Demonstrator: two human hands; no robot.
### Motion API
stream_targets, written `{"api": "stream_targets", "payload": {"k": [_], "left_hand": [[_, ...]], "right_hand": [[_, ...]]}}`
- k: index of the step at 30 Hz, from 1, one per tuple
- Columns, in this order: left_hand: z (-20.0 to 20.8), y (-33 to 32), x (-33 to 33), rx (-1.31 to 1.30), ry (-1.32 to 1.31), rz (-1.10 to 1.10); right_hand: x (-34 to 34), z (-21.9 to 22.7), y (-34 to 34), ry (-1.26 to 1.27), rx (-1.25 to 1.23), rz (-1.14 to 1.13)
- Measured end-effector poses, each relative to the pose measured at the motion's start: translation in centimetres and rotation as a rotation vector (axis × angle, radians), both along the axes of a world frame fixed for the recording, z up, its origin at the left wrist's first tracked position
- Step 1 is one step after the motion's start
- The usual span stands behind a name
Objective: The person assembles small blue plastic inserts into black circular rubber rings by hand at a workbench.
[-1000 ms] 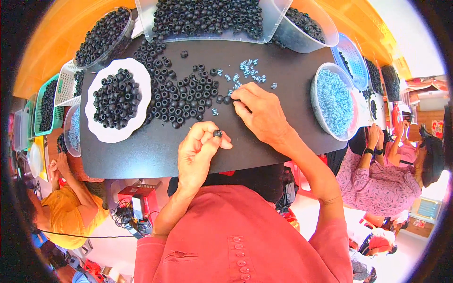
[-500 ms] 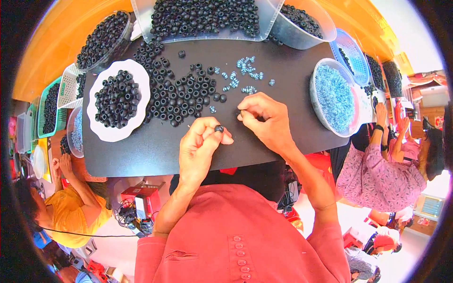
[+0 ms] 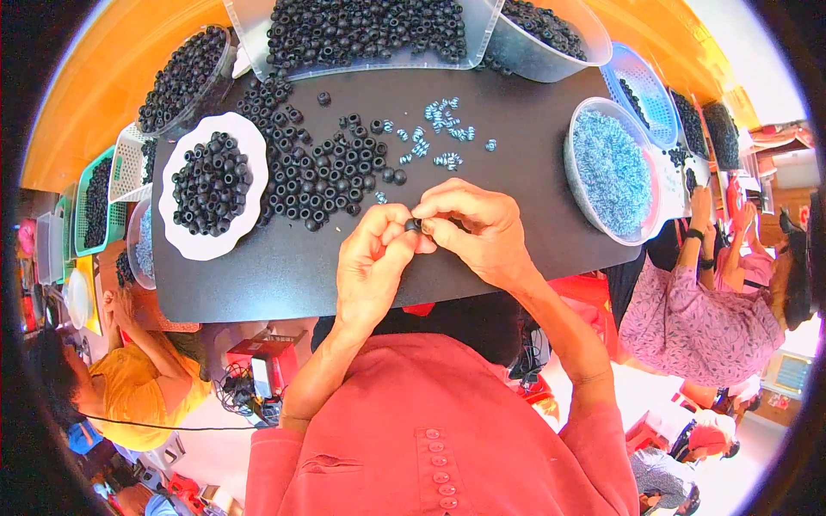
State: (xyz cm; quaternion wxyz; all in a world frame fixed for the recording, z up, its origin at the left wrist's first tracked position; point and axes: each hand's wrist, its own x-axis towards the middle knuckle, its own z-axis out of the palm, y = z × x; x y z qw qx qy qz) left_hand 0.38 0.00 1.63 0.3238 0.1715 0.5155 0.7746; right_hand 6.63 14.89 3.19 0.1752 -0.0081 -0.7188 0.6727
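Note:
My left hand (image 3: 372, 267) pinches a round black bead-like piece (image 3: 414, 224) with a hole in it, above the near part of the dark table. My right hand (image 3: 483, 234) meets it there, thumb and forefinger pressed together against the piece; whatever lies between those fingertips is hidden. Just beyond my hands spreads a pile of the same loose black pieces (image 3: 323, 176). To its right lie several small blue-and-white striped, coil-like pieces (image 3: 446, 116). More black pieces fill a white scalloped plate (image 3: 202, 248) at the left.
A round tub of pale blue pieces (image 3: 613, 168) stands at the table's right edge. Along the far edge are a clear bin (image 3: 370, 64) and tubs of black pieces (image 3: 551, 56). People in a yellow top (image 3: 142, 387) and a pink patterned top (image 3: 705, 327) work at either side.
My right hand has moved left and my left hand slightly right, so their fingertips now meet at the black piece. The view has shifted a little.

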Motion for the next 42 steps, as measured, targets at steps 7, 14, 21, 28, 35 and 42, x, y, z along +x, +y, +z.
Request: {"api": "stream_targets", "payload": {"k": [7,14,21,28,35,42], "left_hand": [[-0.2,0.1,-0.1,0.027,-0.011,-0.023],[-1.3,0.3,-0.3,0.233,-0.293,-0.113],[-0.6,0.8,-0.1,0.284,-0.355,-0.083],[-0.8,0.8,0.1,0.229,-0.339,-0.056],[-0.7,0.7,0.2,0.236,-0.322,-0.014],[-0.7,0.5,-0.2,0.251,-0.403,-0.05]], "right_hand": [[-0.2,0.7,0.3,0.061,0.191,-0.045],[-0.1,-0.3,-0.5,0.033,0.009,-0.07],[0.2,-0.8,-0.9,0.049,0.039,-0.089],[0.4,-1.2,-1.0,0.067,0.044,-0.181],[0.7,-2.1,-1.7,0.153,-0.032,-0.192],[0.6,-1.9,-1.5,0.099,-0.004,-0.194]]}}
